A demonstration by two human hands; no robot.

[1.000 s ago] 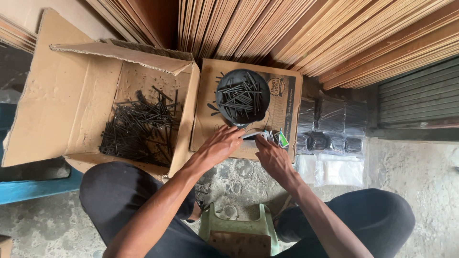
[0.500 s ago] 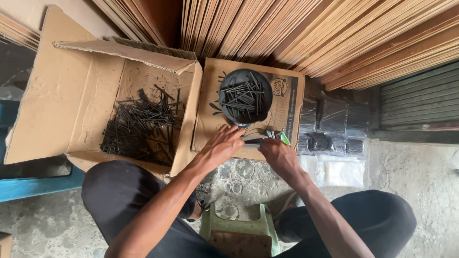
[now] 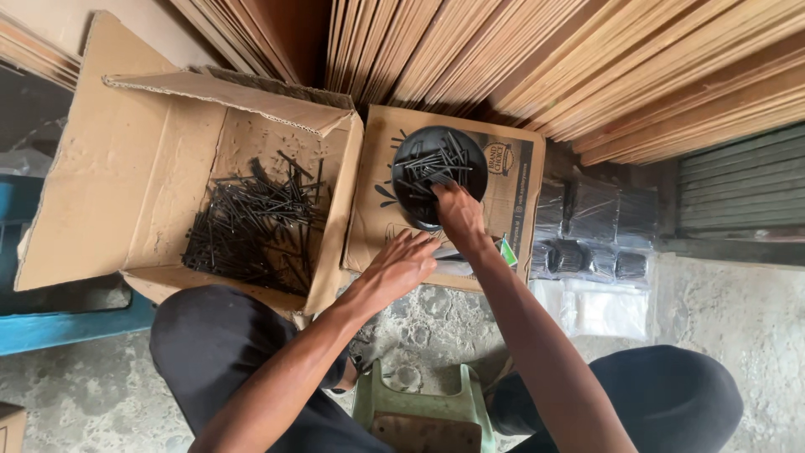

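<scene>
The person's right hand (image 3: 457, 211) reaches forward into a round black bowl (image 3: 439, 176), fingers curled down among a loose heap of long, thin, dark nails (image 3: 432, 166); whether the grip has closed on any of them cannot be told, because the fingertips are buried in the pile. The left hand (image 3: 401, 267) rests just below and beside it, fingers spread and slack, pressing on a small clear plastic packet with a green corner (image 3: 503, 250) that lies mostly hidden under both hands.

The bowl stands on a closed, flat cardboard box (image 3: 520, 184), printed in black on its brown top. Touching this box on the left stands a larger open cardboard carton (image 3: 126, 176), its flaps folded outward, its corrugated walls plain and creased. Inside it lies a big tangled heap of the same dark nails (image 3: 251, 226), straight and slender, pointing every way.

To the right of the flat box sit several small bundles wrapped in glossy clear plastic (image 3: 587, 235), dark inside, packed close together.

The person sits low on a pale green plastic stool (image 3: 415, 411), knees in black trousers (image 3: 218, 344) spread to either side. The floor (image 3: 738, 310) is rough grey concrete, stained and pitted. Behind the boxes, a thick stack of thin wooden sheets (image 3: 545, 59) leans upright, their light tan edges forming fine parallel stripes. A blue painted ledge (image 3: 67, 327) shows at the left edge, and grey corrugated metal (image 3: 742, 193) at the right.
</scene>
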